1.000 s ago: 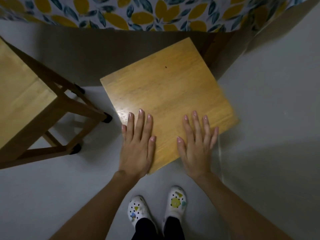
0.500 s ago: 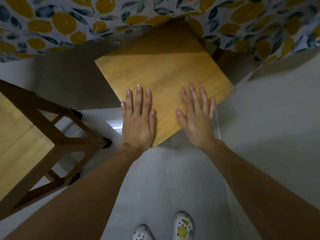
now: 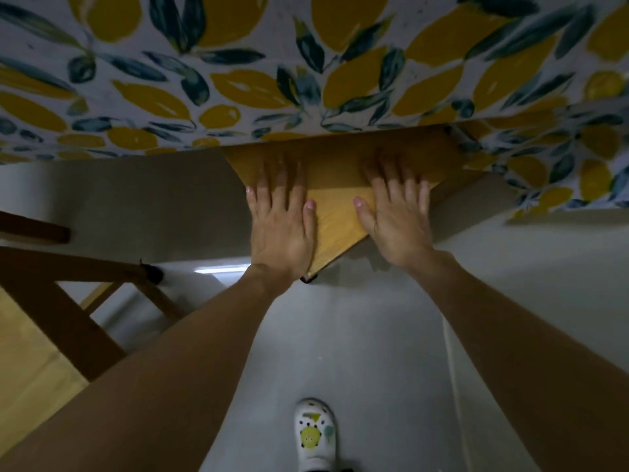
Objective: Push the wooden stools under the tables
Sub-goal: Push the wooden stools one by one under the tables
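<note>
The worktop (image 3: pixel 238 63) fills the whole upper part of the frame, draped in a pale cloth printed with mustard-yellow lemons and dark teal leaves; the cloth's hem runs across the middle of the frame and hangs lower at the right. Below it spreads the grey floor (image 3: pixel 357 335), dim and shadowed near the hem, with a bright streak of light at centre left.

In the lower left corner stands a second stool (image 3: pixel 41 335), its light wooden seat cut off by the frame edge, dark brown legs and rungs slanting toward the centre, one black foot cap showing.

The wooden stool (image 3: pixel 340 212) sits at the centre, just under the hem. Its flat seat is honey-coloured wood with fine grain, turned cornerwise so one corner points down toward the person. The far half lies in shadow beneath the cloth; the near triangle is lit.

The left hand (image 3: pixel 280 216) lies flat on the seat's left edge, fingers spread and pointing up the frame. The right hand (image 3: pixel 396 212) lies flat on the right edge in the same way, palm down, gripping nothing.

At bottom centre one white clog (image 3: pixel 315 434) with yellow and green charms is visible.
</note>
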`<state>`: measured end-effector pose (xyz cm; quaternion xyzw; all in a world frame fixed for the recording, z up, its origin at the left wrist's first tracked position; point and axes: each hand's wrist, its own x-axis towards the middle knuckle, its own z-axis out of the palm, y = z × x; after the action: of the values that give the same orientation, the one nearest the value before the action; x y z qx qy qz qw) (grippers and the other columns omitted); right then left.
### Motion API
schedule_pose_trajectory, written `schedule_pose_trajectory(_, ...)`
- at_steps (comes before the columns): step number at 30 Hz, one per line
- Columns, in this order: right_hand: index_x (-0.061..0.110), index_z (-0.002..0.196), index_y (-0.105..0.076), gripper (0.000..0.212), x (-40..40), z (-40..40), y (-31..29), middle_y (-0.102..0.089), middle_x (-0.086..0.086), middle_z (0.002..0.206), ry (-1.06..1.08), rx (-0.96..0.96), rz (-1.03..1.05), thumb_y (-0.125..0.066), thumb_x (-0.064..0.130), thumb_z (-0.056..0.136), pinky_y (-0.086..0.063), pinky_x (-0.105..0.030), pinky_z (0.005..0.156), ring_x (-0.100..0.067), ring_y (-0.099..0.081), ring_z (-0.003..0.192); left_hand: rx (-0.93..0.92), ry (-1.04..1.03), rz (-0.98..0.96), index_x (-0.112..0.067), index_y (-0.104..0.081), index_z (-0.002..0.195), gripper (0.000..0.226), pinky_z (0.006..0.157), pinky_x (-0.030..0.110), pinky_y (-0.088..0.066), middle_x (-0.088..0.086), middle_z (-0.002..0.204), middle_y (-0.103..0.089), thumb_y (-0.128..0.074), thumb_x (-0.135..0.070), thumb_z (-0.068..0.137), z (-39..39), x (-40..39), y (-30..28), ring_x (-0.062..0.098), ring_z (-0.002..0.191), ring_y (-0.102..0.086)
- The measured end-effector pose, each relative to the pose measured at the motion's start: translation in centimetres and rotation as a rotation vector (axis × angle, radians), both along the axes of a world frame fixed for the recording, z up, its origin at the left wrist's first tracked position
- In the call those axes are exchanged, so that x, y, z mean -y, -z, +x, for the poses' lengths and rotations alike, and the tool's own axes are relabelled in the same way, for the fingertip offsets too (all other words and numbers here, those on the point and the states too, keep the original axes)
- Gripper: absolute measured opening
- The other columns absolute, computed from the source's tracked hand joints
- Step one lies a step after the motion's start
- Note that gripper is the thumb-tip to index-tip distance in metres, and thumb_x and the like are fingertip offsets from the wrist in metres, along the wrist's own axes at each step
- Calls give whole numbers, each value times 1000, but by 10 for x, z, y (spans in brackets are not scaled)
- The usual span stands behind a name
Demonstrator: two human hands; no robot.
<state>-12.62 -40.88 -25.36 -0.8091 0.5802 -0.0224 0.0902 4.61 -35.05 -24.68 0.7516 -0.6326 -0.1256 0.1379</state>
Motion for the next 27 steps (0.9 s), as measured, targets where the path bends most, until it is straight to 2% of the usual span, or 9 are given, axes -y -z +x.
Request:
schedule_pose_trajectory(4, 16, 146, -38, 62, 9, 1, 4, -38, -15, 152, -7, -3, -39, -31, 48, 94, -10, -54, 113, -39, -28, 140, -1, -8, -4, -17, -17, 150, 54, 118, 44, 10, 7, 160, -11, -22, -35, 100, 1, 9, 2, 31, 147, 2)
schedule_pose_trajectory(8, 13, 145, -39, 64, 10, 0, 3, -37, -18, 151, -24, -6, -26, -25, 50, 94, -5, -55, 115, -40, -23, 142, -15, -2, 9, -15, -23, 149, 53, 116, 44, 14, 8, 159, -16, -23, -36, 100, 3, 10, 3, 30, 147, 2)
schedule_pose_trajectory(11, 17, 149, -29, 65, 10, 1, -4, -28, -14, 156, -6, -51, 47, -19, 52, 95, -1, -53, 116, -36, -13, 146, -80, 54, 64, -15, -10, 151, 59, 113, 43, 21, 7, 161, -3, -21, -39, 99, 8, 10, -1, 27, 146, 13)
schedule_pose_trajectory(13, 18, 150, -26, 61, 6, 6, -6, -27, -12, 157, 15, -72, 46, -21, 48, 97, -2, -52, 117, -34, -14, 146, -112, 122, 93, -14, 0, 151, 62, 113, 43, 21, 5, 161, 7, -19, -42, 99, 17, 6, -7, 22, 145, 21)
schedule_pose_trajectory(17, 11, 145, -38, 56, -28, 31, -9, -36, -11, 153, 129, 125, -63, -18, 37, 100, -9, -49, 120, -28, -27, 143, -248, 128, 93, -13, -1, 151, 58, 116, 33, 15, 3, 160, 10, -21, -36, 102, 42, -29, -14, 11, 142, 22)
schedule_pose_trajectory(19, 11, 147, -35, 56, -59, 50, -9, -32, -8, 156, 143, 209, -74, -17, 37, 100, -5, -44, 121, -21, -19, 147, -256, 66, 90, -14, -1, 151, 57, 117, 31, 12, 1, 160, 11, -19, -36, 102, 59, -57, -12, 10, 143, 22)
schedule_pose_trajectory(21, 12, 149, -33, 55, -88, 73, -11, -28, -6, 158, 127, 276, -87, -23, 37, 101, -3, -43, 121, -18, -15, 148, -260, 29, 86, -15, -1, 151, 56, 117, 28, 13, -1, 160, 11, -18, -36, 102, 80, -84, -13, 8, 144, 21)
schedule_pose_trajectory(24, 12, 149, -33, 57, -131, 111, -21, -29, -6, 157, 87, 362, -82, -33, 38, 99, -4, -44, 122, -18, -15, 148, -306, -16, 26, -16, -6, 151, 52, 117, 22, 10, -6, 159, 6, -24, -28, 103, 115, -124, -30, 5, 145, 14)
schedule_pose_trajectory(27, 13, 149, -33, 59, -178, 159, -33, -28, -5, 158, 26, 369, -82, -37, 40, 97, -7, -47, 121, -19, -17, 148, -326, -62, -68, -16, -14, 151, 51, 120, 24, 1, -8, 158, -2, -28, -25, 103, 155, -172, -53, 4, 146, 5)
